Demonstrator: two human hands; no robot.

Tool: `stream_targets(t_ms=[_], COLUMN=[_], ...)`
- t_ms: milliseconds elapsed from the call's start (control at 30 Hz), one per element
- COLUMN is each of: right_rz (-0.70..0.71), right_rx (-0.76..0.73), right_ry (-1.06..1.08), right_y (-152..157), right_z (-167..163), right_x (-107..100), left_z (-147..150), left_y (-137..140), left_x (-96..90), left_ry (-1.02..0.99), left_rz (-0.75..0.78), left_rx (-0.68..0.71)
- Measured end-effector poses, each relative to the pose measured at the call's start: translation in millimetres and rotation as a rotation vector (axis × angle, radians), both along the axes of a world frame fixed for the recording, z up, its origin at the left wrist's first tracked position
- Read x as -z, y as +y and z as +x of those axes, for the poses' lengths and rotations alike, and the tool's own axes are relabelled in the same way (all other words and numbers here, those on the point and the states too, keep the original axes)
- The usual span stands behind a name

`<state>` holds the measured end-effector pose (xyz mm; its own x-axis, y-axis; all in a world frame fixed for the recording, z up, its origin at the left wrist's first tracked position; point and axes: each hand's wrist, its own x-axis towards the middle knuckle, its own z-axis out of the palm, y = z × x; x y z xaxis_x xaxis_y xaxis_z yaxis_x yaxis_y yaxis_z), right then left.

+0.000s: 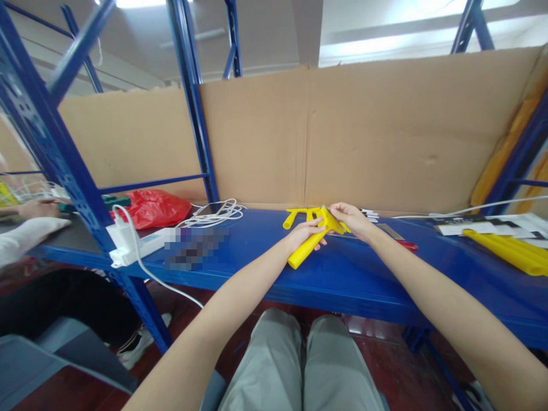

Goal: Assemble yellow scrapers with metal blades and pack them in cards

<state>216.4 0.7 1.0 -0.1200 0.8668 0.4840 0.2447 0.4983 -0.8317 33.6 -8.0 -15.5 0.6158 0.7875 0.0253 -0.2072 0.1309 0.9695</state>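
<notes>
From here, my left hand (305,232) is gripping the yellow piece (306,250), its far end touching my right hand (349,216), grip unclear.

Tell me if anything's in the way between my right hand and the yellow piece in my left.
Nothing visible: your right hand is right at the upper end of the yellow piece your left hand holds. More yellow parts lie behind, not between.

Tubular part (305,252) in the left grip (305,233), right grip (347,216) at its far end, over the counter (252,257). Behind the left grip, a second part (289,220); behind both grips, cardboard (394,131). Left of the grips, on the counter: cable coil (219,216), bag (158,208), power strip (150,244). Far right: tubes (507,251).
</notes>
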Motion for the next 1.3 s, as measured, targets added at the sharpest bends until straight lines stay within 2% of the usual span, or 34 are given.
stream_targets(t_ms=[133,367,667,1300], right_rz=[-0.08,-0.126,-0.133,-0.096], right_rx=[-0.109,-0.182,-0.173,-0.138], right_ry=[0.082,0.128,0.067,0.083], right_y=[-5.2,-15.0,-14.0,-16.6], right_z=[-4.2,-11.3,-8.1,-7.1], right_x=[-0.4,-6.7,-5.2,-6.0], left_z=[-0.2,-0.7,-1.2,-1.3], left_y=[-0.9,-3.6,-3.5,-3.3], left_x=[-0.2,-2.9,-2.8,-2.1], left_ry=[-0.018,-0.032,-0.016,-0.026], left_rz=[0.002,0.013,0.022,0.051], left_rx=[0.015,0.014,0.033,0.031])
